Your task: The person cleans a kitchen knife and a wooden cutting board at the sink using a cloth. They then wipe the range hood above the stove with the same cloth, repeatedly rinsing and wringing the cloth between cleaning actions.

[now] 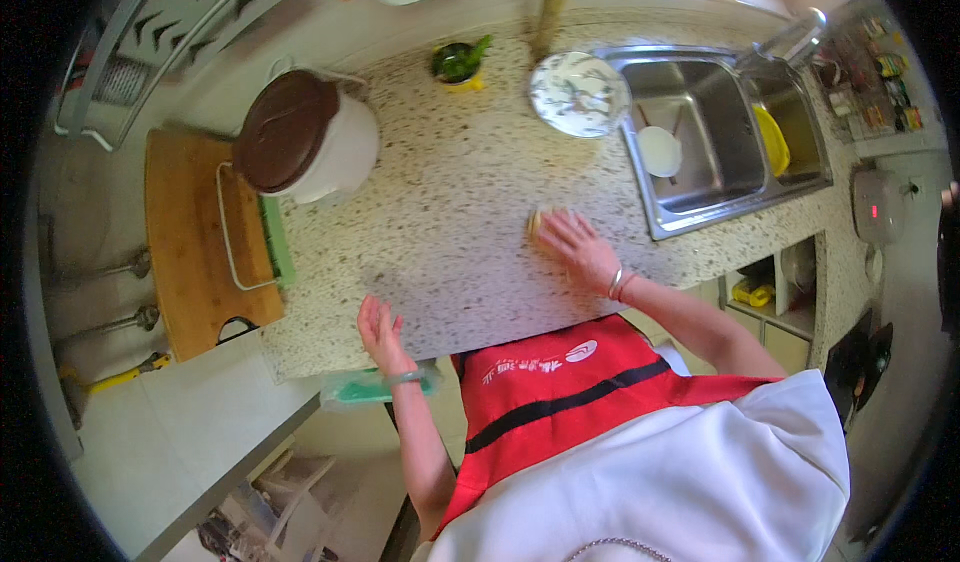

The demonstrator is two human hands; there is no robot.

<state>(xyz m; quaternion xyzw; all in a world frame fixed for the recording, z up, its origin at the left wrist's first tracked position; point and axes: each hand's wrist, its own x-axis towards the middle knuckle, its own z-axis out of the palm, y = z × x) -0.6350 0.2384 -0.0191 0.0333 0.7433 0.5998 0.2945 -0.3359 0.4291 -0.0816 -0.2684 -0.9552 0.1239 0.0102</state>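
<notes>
My right hand presses down on the speckled stone counter, a little left of the sink. Beneath its fingers pokes out the edge of a small yellowish sponge, mostly covered by the hand and slightly blurred. Near the front edge of the counter, my left hand is raised with its fingers apart and nothing in it. A bangle circles each wrist.
A two-basin steel sink holds a white bowl and a yellow dish. Beside it lies a patterned plate. A white pot with brown lid, wooden boards and a small potted plant stand around.
</notes>
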